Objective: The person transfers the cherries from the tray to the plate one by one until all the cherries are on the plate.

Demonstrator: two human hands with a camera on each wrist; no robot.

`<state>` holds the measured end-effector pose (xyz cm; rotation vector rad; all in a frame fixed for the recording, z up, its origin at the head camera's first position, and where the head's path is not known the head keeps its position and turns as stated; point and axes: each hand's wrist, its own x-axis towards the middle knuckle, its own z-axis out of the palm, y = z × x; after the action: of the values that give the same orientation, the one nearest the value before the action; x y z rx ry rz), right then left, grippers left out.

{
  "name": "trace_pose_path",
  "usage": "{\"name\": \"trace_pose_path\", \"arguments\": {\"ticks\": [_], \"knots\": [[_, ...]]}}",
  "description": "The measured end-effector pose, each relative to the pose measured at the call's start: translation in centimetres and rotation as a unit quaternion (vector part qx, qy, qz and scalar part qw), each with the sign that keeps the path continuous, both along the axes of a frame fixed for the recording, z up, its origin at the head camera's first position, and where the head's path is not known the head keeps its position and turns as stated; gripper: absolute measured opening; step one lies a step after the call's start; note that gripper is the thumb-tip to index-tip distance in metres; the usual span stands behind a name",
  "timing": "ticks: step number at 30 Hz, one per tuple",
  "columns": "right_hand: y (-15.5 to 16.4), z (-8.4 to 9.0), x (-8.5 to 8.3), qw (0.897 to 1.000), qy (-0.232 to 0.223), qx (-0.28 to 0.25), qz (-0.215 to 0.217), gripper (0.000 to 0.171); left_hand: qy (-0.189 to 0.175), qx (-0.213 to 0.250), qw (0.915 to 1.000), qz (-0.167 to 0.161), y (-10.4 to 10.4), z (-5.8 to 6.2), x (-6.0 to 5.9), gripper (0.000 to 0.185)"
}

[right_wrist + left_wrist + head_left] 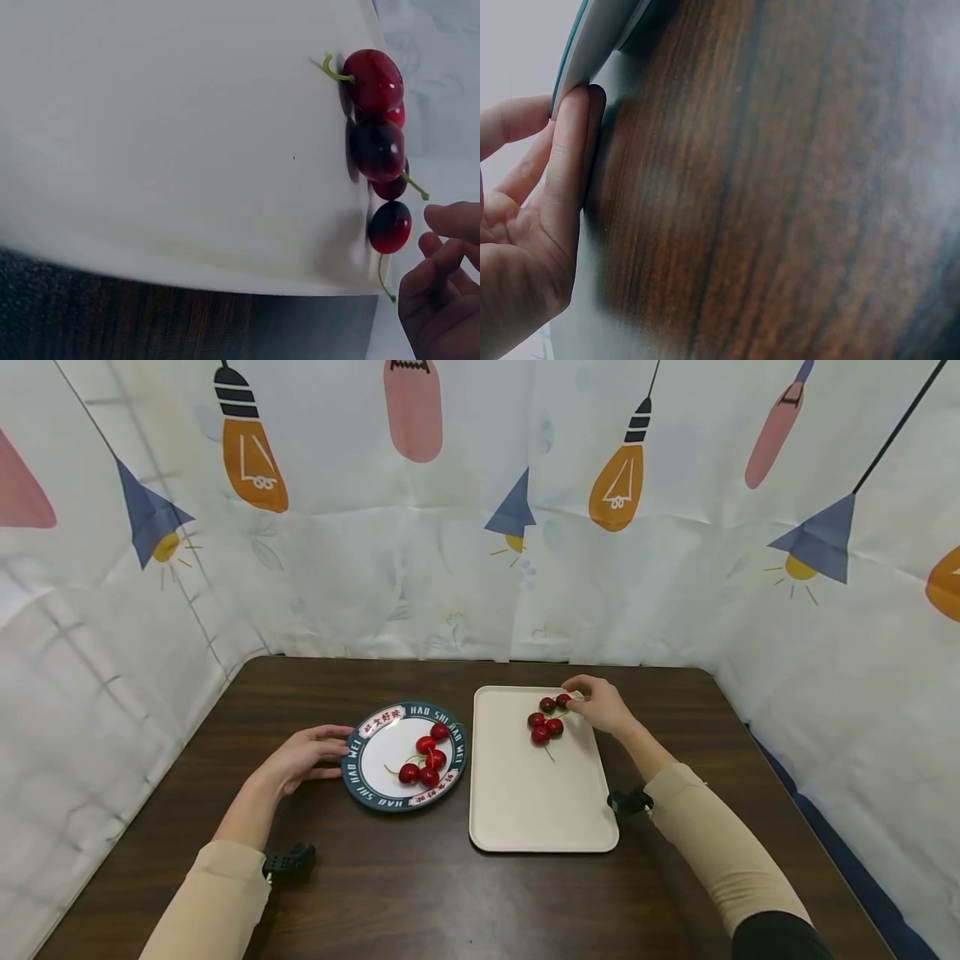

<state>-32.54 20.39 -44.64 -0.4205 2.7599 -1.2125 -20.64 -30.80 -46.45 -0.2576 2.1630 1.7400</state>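
Observation:
At the left rim of a round plate with a dark green lettered border, my left hand holds on by its fingertips. The left wrist view shows the plate's edge between the fingers. Several red cherries with stems lie on this plate. To the right stands a cream rectangular tray with several darker cherries near its far right corner. My right hand reaches over that corner. In the right wrist view its thumb and fingers are apart, close beside the nearest cherry and its stem.
A dark brown wooden table carries the plate and tray, which stand side by side with a narrow gap. Behind and at both sides hangs a white curtain printed with lamps and bulbs. Black bands sit at both wrists.

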Motion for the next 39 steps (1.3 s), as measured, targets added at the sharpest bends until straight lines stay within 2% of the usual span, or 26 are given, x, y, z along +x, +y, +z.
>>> {"name": "trace_pose_path", "arguments": {"ticks": [9,15,23,31,39], "knots": [[-0.1,-0.3,-0.5,1.0,-0.014,0.023,0.005,0.04,0.001,0.001,1.0,0.003,0.0,0.0,0.0,0.056],[-0.3,-0.6,-0.6,0.999,-0.002,0.039,0.013,0.038,0.0,0.003,1.0,0.002,0.0,-0.2,0.0,0.056],[-0.2,-0.8,-0.5,0.999,-0.01,0.047,0.011,0.033,-0.002,-0.002,1.0,0.001,-0.1,-0.2,0.1,0.058],[0.0,-0.1,0.1,0.999,0.01,0.05,0.018,0.031,-0.001,-0.002,1.0,0.002,0.0,-0.1,0.1,0.057],[-0.3,1.2,0.4,0.998,0.034,0.029,0.04,0.031,0.0,0.0,1.0,0.0,0.0,-0.1,0.2,0.057]]}}
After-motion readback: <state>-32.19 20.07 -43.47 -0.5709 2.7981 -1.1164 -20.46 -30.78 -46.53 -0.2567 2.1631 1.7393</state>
